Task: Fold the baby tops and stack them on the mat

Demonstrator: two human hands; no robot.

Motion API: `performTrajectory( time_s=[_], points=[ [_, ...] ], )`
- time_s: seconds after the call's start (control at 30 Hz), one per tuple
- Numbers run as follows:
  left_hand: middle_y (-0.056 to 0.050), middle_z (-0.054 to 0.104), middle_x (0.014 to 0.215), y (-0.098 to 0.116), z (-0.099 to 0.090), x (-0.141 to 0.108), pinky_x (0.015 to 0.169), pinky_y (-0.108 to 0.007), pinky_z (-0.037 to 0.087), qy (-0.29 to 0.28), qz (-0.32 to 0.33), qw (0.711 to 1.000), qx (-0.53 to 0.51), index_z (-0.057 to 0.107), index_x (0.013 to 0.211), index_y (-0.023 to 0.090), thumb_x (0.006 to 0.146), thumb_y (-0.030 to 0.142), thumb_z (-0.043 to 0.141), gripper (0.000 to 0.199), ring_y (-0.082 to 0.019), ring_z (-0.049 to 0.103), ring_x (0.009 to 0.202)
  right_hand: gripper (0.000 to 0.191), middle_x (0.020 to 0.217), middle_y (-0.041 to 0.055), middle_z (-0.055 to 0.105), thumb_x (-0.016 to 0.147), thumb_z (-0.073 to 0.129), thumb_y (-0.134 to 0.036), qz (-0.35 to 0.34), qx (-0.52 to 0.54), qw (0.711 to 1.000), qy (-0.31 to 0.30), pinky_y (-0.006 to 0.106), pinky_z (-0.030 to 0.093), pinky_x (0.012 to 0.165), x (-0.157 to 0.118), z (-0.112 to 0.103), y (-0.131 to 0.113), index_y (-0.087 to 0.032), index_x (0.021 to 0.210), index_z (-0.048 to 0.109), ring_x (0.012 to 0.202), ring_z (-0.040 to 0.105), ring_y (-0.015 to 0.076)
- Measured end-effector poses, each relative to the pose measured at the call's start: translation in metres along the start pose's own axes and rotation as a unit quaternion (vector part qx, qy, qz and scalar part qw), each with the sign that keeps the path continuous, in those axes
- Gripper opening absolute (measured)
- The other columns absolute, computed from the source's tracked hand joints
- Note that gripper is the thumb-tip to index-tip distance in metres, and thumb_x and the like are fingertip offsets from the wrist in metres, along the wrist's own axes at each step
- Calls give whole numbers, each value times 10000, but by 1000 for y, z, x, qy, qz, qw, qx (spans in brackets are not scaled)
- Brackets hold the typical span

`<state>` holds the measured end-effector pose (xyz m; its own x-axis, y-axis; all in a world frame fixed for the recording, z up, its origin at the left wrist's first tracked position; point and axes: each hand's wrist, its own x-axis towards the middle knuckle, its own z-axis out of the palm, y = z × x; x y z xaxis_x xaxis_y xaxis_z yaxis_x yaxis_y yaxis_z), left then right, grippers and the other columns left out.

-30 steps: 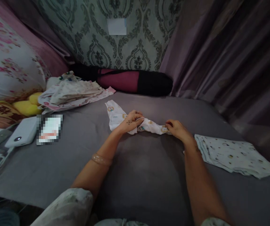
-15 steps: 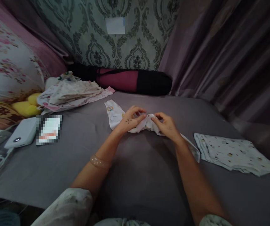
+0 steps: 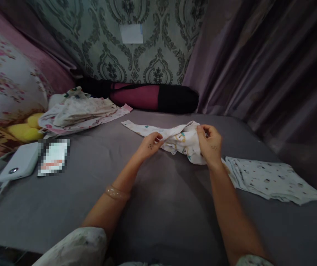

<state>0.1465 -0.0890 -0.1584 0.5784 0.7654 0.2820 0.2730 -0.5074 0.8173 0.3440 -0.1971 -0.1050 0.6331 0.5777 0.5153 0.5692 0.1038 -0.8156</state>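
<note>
A small white garment (image 3: 184, 138) with a coloured print is held up a little over the grey bed sheet (image 3: 152, 207). One long sleeve-like end stretches away to the far left, and another end shows beyond my right forearm. My left hand (image 3: 150, 145) pinches the garment's near left edge between thumb and fingers. On its right side, my right hand (image 3: 210, 142) grips the upper edge, fingers curled and thumb pressed on the cloth. Folded white printed cloth (image 3: 271, 179) lies right of my right forearm.
Piled clothes (image 3: 78, 112) lie at the back left, beside a yellow plush toy (image 3: 25, 129). A white power bank (image 3: 21, 162) with a cable and a blurred-out phone-like object (image 3: 53, 157) rest at left. A black and maroon roll (image 3: 152, 96) lies along the wall.
My hands have moved apart, the right one rightwards. The bunched garment is now spread wider between them, showing more of its print. The view has shifted slightly.
</note>
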Motion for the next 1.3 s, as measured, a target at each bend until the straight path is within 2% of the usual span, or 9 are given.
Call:
performTrajectory(
  time_s=[0.2, 0.37, 0.5, 0.6, 0.7, 0.87, 0.97, 1.1, 1.3],
  points=[
    [-67, 634, 1024, -2, 12, 0, 841, -335, 453, 45, 41, 998, 4, 580, 1024, 210, 777, 221, 605, 248, -209, 583, 961, 355, 860, 63, 686, 799, 598, -561, 34, 46, 997, -56, 327, 508, 671, -4, -3, -12, -213, 850, 643, 824, 634, 214],
    [-65, 597, 1023, 0, 15, -2, 868, -360, 440, 65, 61, 994, 59, 556, 1025, 198, 722, 196, 620, 309, -222, 550, 962, 351, 850, 67, 689, 804, 607, -562, 55, 84, 990, -100, 309, 511, 602, -13, -11, -39, -218, 859, 647, 782, 647, 211],
    [-55, 599, 949, 2, -1, 0, 826, -336, 447, 17, 101, 994, 47, 588, 907, 191, 732, 161, 564, 179, -197, 552, 901, 342, 838, 65, 689, 787, 632, -561, 65, 92, 989, -91, 309, 511, 574, -11, -21, -49, -226, 851, 652, 751, 648, 211],
    [-43, 625, 890, 5, -20, 0, 814, -317, 448, -21, 81, 996, 3, 622, 856, 189, 750, 185, 552, 127, -175, 565, 851, 341, 841, 69, 693, 774, 645, -568, 75, 94, 990, -77, 308, 508, 554, -6, -28, -45, -235, 844, 658, 740, 649, 214],
    [-27, 629, 808, 12, -36, 0, 731, -277, 447, -20, 28, 996, -81, 622, 844, 174, 736, 220, 566, 129, -147, 560, 759, 339, 826, 71, 693, 751, 673, -567, 95, 101, 987, -79, 308, 500, 535, 1, -33, -38, -236, 823, 665, 713, 644, 213],
    [22, 534, 665, 31, -54, -3, 524, -208, 360, 48, -52, 981, -182, 594, 810, 173, 759, 222, 494, 122, -96, 470, 574, 348, 756, 49, 684, 684, 725, -563, 143, 104, 980, -92, 285, 456, 496, 7, -35, -27, -231, 777, 672, 633, 611, 190],
    [11, 565, 719, 37, -58, -6, 531, -206, 368, 53, -34, 986, -157, 625, 886, 181, 834, 330, 514, 193, -108, 502, 627, 373, 717, 31, 673, 629, 764, -556, 173, 85, 973, -125, 264, 427, 496, 7, -33, -20, -216, 762, 684, 607, 589, 169],
    [1, 623, 804, 28, -57, -7, 553, -202, 388, -8, -7, 995, -99, 634, 1049, 206, 767, 435, 670, 365, -119, 542, 687, 415, 728, 27, 672, 627, 745, -578, 177, 49, 971, -154, 252, 418, 531, 6, -27, -8, -191, 768, 694, 627, 579, 154],
    [-49, 695, 923, 7, -54, -2, 705, -253, 469, -4, 13, 999, -48, 689, 926, 181, 769, 383, 646, 259, -166, 605, 834, 390, 739, 36, 668, 621, 733, -553, 184, 18, 967, -174, 260, 418, 551, 8, -23, 5, -188, 752, 686, 641, 577, 157]
  ],
)
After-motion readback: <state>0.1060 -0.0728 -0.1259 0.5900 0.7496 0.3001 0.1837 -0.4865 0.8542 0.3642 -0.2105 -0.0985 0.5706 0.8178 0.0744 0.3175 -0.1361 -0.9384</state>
